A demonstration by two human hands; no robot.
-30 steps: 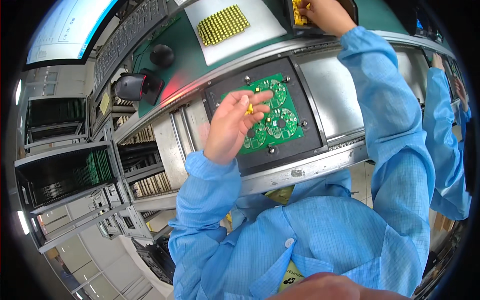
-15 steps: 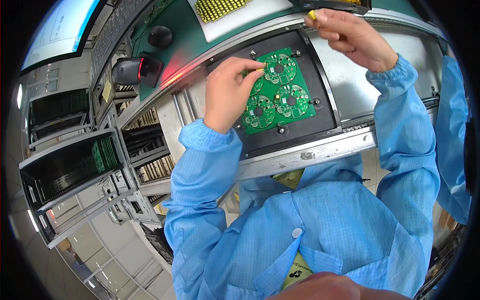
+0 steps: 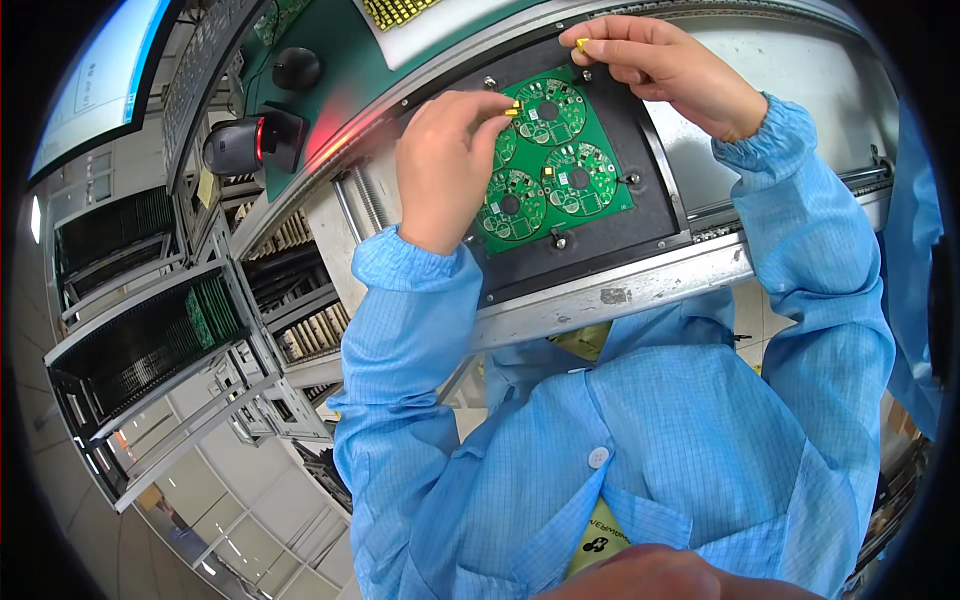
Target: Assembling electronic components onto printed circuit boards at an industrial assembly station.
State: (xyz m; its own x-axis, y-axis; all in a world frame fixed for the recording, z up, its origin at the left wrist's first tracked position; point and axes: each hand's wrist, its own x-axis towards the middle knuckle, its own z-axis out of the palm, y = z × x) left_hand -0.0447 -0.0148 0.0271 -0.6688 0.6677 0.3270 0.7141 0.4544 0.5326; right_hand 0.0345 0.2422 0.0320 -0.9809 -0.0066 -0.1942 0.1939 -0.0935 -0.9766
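A green circuit board panel (image 3: 592, 222) with several round board sections lies in a black frame (image 3: 648, 190), held by small metal pegs at its edges. My left hand (image 3: 440, 165) is over the panel's left part, thumb and forefinger pinching a small yellow component (image 3: 513, 109) at the upper left round section. Beyond the panel's upper right corner, my right hand (image 3: 680, 75) holds another small yellow component (image 3: 582, 45) between thumb and fingertips. Part of the panel is hidden behind my left hand. One small yellow part (image 3: 549, 172) sits between the round sections.
Rows of yellow components (image 3: 395, 10) lie on a white pad (image 3: 420, 42) at the far side. A black mouse (image 3: 297, 68) and a scanner-like device with a red light (image 3: 235, 146) stand on the green mat. Metal rails (image 3: 610, 297) border the frame. Board racks (image 3: 140, 345) are at left.
My right hand has moved left and slightly down toward the panel with its yellow component. My left hand keeps its pinch over the panel. The whole view has shifted slightly.
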